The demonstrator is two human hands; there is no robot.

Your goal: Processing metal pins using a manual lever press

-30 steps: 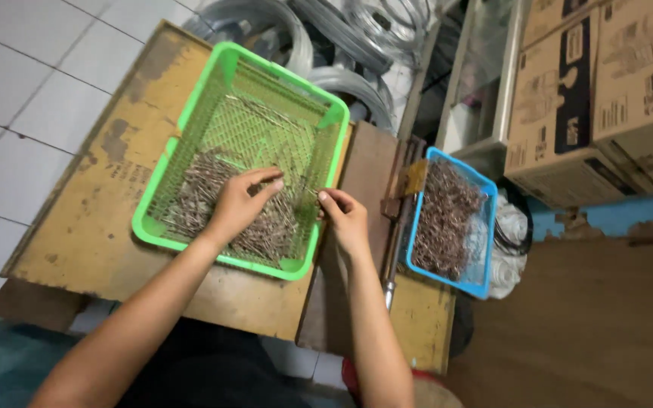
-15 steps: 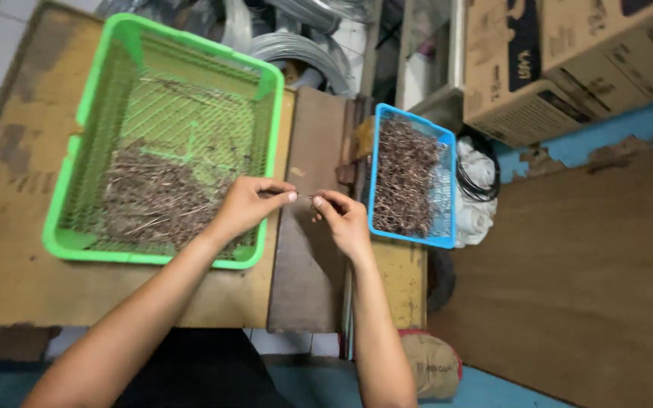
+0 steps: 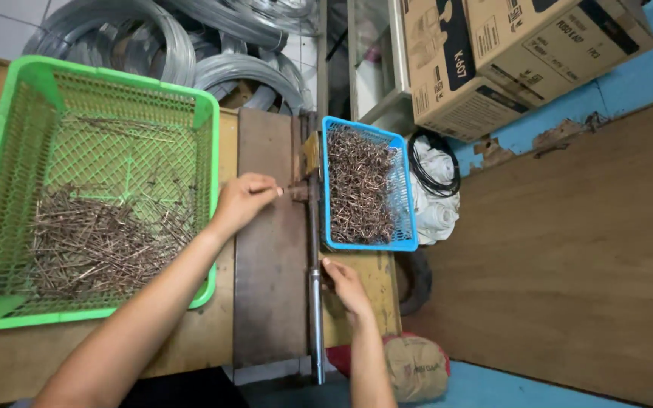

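Observation:
My left hand (image 3: 242, 199) pinches a short thin metal piece (image 3: 287, 190) and holds its tip against a small block on the steel plate (image 3: 270, 302). My right hand (image 3: 344, 283) grips the long metal lever bar (image 3: 315, 317) that runs along the plate's right edge. A green plastic basket (image 3: 9, 143) at the left holds a heap of straight brown wire pieces (image 3: 100, 242). A blue plastic basket (image 3: 410, 227) to the right of the lever is full of bent wire pieces (image 3: 357, 185).
Coils of grey wire (image 3: 153, 45) lie behind the baskets. Cardboard boxes (image 3: 493, 53) stand at the back right by a metal frame. A black cable coil (image 3: 436, 162) and white cloth sit beside the blue basket. A sack (image 3: 416, 366) lies on the floor.
The view has swung right. My left hand moved from the green basket to the block with a wire piece. My right hand dropped back onto the lever bar.

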